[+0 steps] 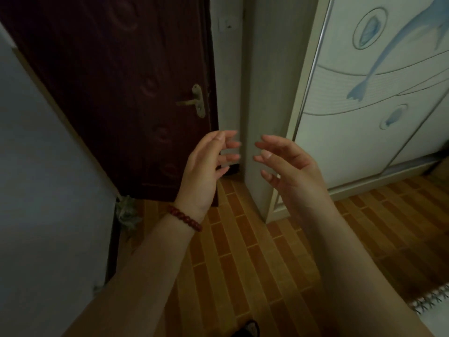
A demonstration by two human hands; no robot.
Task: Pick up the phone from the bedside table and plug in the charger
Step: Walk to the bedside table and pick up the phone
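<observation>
No phone, charger or bedside table shows in the head view. My left hand (206,166) is raised in the middle of the frame, fingers spread and curled, holding nothing; a red bead bracelet (185,218) circles its wrist. My right hand (289,164) is raised beside it at the same height, palm turned inward, fingers apart and empty. The fingertips of the two hands face each other across a small gap.
A dark red door (116,93) with a brass handle (196,101) stands ahead on the left. A white wardrobe (364,105) with a blue dolphin print fills the right. A wall corner (262,93) lies between them. The floor (255,263) is orange brick-pattern tile, with a fringed rug (432,297) at lower right.
</observation>
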